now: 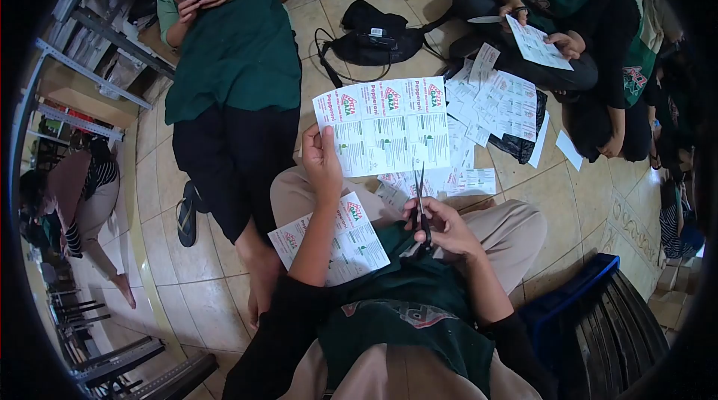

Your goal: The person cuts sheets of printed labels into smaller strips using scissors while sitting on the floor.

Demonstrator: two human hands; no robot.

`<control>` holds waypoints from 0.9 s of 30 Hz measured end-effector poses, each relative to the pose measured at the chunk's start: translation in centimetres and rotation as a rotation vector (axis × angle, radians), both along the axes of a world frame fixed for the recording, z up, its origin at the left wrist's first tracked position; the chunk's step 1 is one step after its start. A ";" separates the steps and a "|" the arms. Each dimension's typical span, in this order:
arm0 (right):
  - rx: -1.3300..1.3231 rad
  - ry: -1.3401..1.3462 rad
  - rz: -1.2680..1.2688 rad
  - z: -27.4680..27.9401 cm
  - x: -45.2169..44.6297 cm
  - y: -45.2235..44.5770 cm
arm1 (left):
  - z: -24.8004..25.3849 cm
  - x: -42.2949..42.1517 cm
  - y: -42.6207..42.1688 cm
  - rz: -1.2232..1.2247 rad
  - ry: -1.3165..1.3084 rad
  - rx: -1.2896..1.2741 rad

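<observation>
My left hand [321, 157] grips a printed label sheet [389, 127] by its left edge, thumb on top. The sheet carries rows of red and green "Pizza Gaza" pepperoni labels. In my right hand [441, 228] is a pair of scissors [421, 205] with dark handles, its blades pointing up at the sheet's lower edge. The blade tips overlap that edge in view; whether they touch the paper I cannot tell. Another label sheet [355, 239] lies on my lap under my left forearm.
Loose label sheets [508, 104] are piled on the tiled floor ahead, partly over a black plastic bag [516, 147]. A black bag [378, 37] with a strap lies beyond. One person [232, 48] sits ahead-left; another [553, 33] holds a sheet and scissors. A blue-edged crate [576, 295] stands right.
</observation>
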State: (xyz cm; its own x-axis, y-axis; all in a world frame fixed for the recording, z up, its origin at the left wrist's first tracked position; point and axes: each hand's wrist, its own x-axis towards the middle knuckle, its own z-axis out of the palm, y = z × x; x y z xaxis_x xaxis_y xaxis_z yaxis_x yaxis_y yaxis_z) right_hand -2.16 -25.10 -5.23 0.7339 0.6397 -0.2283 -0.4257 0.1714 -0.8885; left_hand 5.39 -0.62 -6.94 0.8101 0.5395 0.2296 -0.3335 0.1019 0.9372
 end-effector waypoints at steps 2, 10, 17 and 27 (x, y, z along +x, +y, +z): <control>0.018 -0.013 0.003 0.1 0.4 0.1 | 0.0 -0.1 -0.2 -0.002 0.000 -0.006; 0.059 0.047 -0.014 0.2 0.7 0.1 | 0.3 -0.5 -1.1 -0.038 0.027 -0.006; 0.054 0.029 -0.026 0.1 0.8 0.0 | 0.2 -0.6 -1.1 -0.044 0.034 0.010; 0.054 0.019 0.006 0.1 0.8 -0.1 | 0.3 -0.5 -1.5 -0.004 0.015 -0.005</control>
State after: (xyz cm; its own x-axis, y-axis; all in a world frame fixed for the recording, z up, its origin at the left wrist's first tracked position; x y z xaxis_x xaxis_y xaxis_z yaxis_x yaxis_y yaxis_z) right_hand -1.38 -25.19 -5.16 0.7257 0.6562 -0.2067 -0.4434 0.2163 -0.8698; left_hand 4.85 -2.09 -6.68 0.8154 0.5375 0.2151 -0.3193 0.1076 0.9415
